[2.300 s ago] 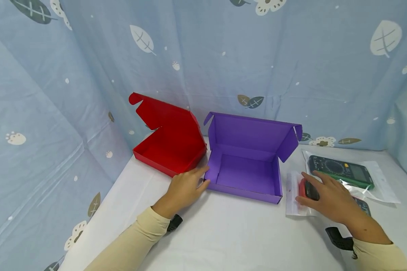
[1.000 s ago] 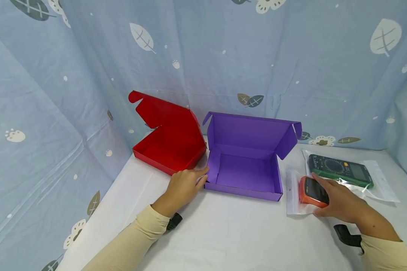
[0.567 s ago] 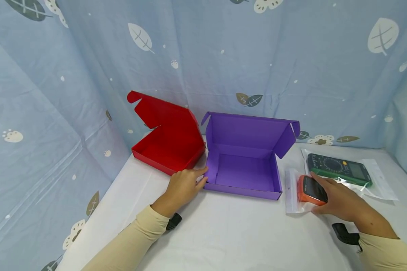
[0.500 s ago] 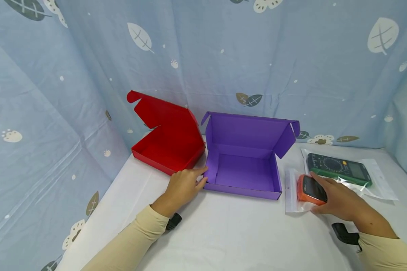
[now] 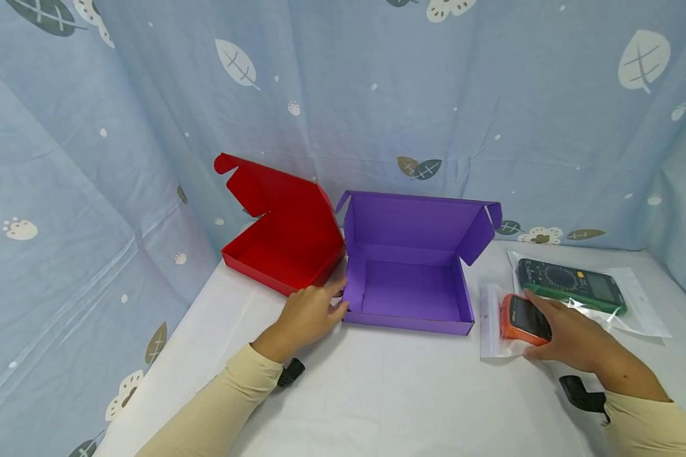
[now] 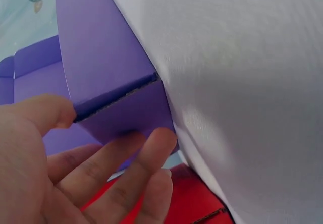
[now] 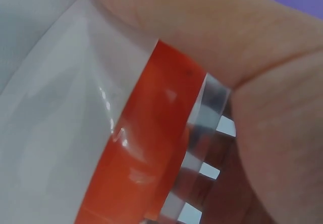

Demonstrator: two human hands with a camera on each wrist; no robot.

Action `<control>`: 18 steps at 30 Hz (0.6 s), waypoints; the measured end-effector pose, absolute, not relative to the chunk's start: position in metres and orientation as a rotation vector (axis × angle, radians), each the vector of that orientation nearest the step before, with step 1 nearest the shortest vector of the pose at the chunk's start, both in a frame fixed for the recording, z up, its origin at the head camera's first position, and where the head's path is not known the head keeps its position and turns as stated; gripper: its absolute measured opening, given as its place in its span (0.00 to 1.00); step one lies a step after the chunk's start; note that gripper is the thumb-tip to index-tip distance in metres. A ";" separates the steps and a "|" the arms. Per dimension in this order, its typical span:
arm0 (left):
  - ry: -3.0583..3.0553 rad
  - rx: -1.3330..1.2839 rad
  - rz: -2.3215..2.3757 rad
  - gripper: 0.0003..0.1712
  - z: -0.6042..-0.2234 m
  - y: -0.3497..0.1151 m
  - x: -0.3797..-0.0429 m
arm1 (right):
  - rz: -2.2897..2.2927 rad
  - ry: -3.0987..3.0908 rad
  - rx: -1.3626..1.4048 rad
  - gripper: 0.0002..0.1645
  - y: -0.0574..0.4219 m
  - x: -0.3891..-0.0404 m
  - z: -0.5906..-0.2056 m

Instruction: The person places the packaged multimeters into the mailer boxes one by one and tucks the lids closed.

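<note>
In the head view a purple cardboard box (image 5: 414,289) stands with its lid raised. My left hand (image 5: 309,320) holds its near left corner. The left wrist view shows the thumb at the rim and the fingers (image 6: 161,141) against the outside of the side wall. At the right, my right hand (image 5: 577,343) grips an orange multimeter (image 5: 514,333) inside a clear plastic bag (image 5: 493,336). Thumb and fingers sit on opposite long sides of it, seen close in the right wrist view around the orange casing (image 7: 136,153). The hand hides the multimeter's right part.
A red cardboard box (image 5: 286,254) with raised lid stands just left of the purple one. Behind the right hand lies a green-cased multimeter (image 5: 571,285) in another clear bag. A blue curtain (image 5: 377,95) closes off the back of the white table (image 5: 406,393).
My right hand has closed round the orange multimeter, which it had been reaching over. The purple box has turned slightly, its near left corner coming toward me along with my left hand.
</note>
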State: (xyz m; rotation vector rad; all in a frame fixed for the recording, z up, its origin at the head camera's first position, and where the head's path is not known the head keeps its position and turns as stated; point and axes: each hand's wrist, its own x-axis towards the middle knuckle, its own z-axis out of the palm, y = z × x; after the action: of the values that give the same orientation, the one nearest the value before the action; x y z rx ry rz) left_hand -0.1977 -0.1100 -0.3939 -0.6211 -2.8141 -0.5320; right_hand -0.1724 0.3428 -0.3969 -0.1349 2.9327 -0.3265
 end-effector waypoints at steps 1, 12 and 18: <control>-2.815 -0.629 -0.532 0.26 -0.394 -0.111 -0.198 | -0.326 2.933 -0.133 0.80 0.343 -0.173 -0.397; -2.944 -0.721 -0.621 0.34 -0.387 -0.116 -0.197 | -0.321 2.915 -0.113 0.79 0.344 -0.175 -0.396; -3.047 -0.725 -0.694 0.40 -0.384 -0.118 -0.196 | -0.333 2.937 -0.136 0.78 0.346 -0.175 -0.398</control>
State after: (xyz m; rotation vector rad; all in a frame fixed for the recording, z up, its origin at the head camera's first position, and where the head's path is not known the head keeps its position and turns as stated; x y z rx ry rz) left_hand -0.1957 -0.1179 -0.3835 -0.7250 -3.0473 -0.6942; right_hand -0.1750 0.3458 -0.3977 -0.1356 2.9366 -0.3329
